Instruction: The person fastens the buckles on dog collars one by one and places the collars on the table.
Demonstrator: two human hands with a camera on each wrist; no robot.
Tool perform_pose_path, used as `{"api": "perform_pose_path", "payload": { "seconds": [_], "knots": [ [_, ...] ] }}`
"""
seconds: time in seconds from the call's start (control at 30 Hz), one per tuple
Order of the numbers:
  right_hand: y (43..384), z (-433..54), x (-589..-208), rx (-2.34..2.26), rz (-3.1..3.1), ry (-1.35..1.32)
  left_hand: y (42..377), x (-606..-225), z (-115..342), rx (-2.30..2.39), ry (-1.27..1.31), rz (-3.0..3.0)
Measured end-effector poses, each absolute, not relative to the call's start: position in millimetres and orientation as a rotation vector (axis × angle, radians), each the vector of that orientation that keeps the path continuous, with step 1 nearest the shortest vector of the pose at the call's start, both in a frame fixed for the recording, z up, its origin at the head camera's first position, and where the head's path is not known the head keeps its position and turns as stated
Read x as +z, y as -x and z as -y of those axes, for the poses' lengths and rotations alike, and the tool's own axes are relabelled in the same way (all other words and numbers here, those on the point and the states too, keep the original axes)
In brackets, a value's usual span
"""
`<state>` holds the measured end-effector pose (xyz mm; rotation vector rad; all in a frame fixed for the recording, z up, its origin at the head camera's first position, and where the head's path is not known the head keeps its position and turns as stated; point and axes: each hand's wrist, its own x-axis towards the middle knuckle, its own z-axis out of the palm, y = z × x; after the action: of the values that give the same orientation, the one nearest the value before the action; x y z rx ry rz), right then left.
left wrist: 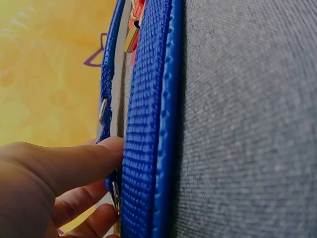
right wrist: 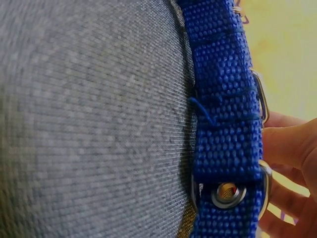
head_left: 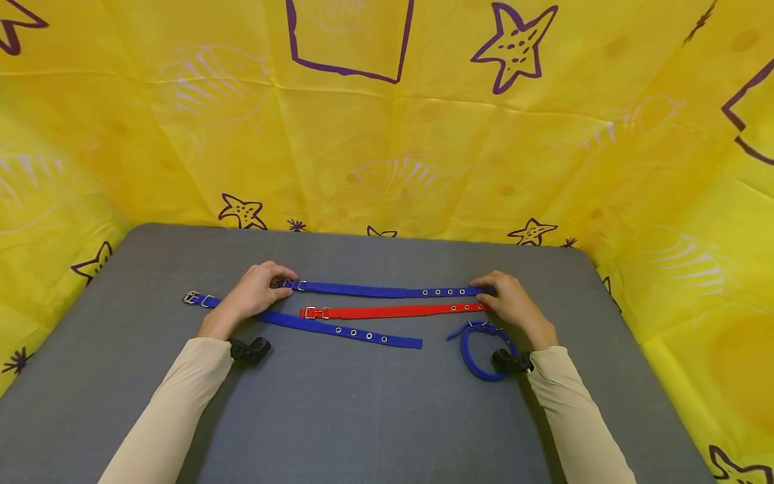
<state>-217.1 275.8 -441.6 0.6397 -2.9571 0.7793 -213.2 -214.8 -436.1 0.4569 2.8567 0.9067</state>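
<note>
A blue collar (head_left: 375, 291) lies stretched straight across the table, farthest from me. At its buckle end my left hand (head_left: 250, 296) pinches the strap; in the left wrist view the thumb (left wrist: 94, 161) is on one side and fingers are on the other. My right hand (head_left: 514, 306) holds the eyelet end between thumb and fingers. Just nearer lies a red collar (head_left: 387, 312), also straight. Another blue collar (head_left: 302, 323) slants below my left wrist. A buckled blue collar (head_left: 468, 356) forms a loop under my right wrist and fills much of the right wrist view (right wrist: 223, 99).
The grey table (head_left: 375, 417) extends toward me and to both sides. A yellow cloth (head_left: 387, 134) with fish and starfish drawings hangs behind and around it. Black wrist cameras (head_left: 248, 349) sit over the slanted collar's side and the loop.
</note>
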Motion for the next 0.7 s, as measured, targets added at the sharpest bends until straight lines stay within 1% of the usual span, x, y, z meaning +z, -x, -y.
{"api": "perform_pose_path", "payload": {
  "seconds": [0.2,0.7],
  "knots": [
    [215.4,-274.9,-438.5,0.782,2.970,-0.637,212.6,-436.5,215.2,0.889,-0.420,-2.857],
    [212.2,-282.3,-434.6,0.846,2.987,-0.544,208.1,-438.4,219.1,0.940,-0.512,-2.867]
  ]
}}
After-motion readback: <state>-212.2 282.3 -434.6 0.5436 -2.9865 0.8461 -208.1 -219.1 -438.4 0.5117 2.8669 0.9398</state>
